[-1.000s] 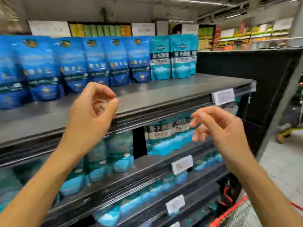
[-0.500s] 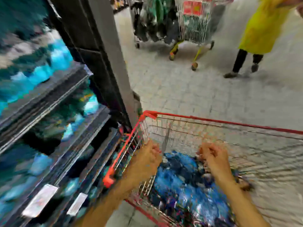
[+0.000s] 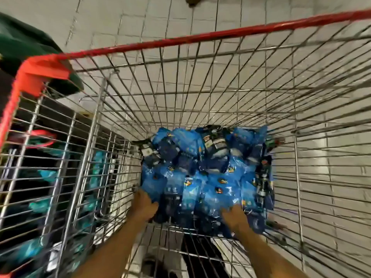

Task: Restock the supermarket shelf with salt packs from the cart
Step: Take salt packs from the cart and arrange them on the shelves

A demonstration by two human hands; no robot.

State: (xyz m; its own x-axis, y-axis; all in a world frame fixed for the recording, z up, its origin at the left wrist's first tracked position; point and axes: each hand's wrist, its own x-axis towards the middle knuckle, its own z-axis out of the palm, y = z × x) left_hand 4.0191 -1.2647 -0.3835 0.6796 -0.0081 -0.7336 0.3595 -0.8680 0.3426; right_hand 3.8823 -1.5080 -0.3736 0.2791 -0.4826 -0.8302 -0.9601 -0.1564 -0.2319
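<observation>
A pile of blue salt packs [image 3: 204, 177] lies at the bottom of the wire cart [image 3: 180, 81], which has a red rim. Both my arms reach down into the cart. My left hand [image 3: 146, 205] is at the near left edge of the pile, and its fingers curl round the edge of a dark blue pack [image 3: 172, 201]. At the near right of the pile, my right hand [image 3: 235, 215] rests on the packs with its fingers stretched out. The view is blurred, so the grip is hard to read in detail.
Through the cart's left wall I see the lower shelves [image 3: 50, 177] with teal packs. A dark green object [image 3: 24, 47] sits beyond the cart's far left corner. Pale floor tiles [image 3: 140, 21] surround the cart, and someone's shoe [image 3: 193, 1] shows at the top edge.
My view swung from the shelf down into the cart. Both hands dropped from shelf height into the cart and now reach the salt packs at its bottom.
</observation>
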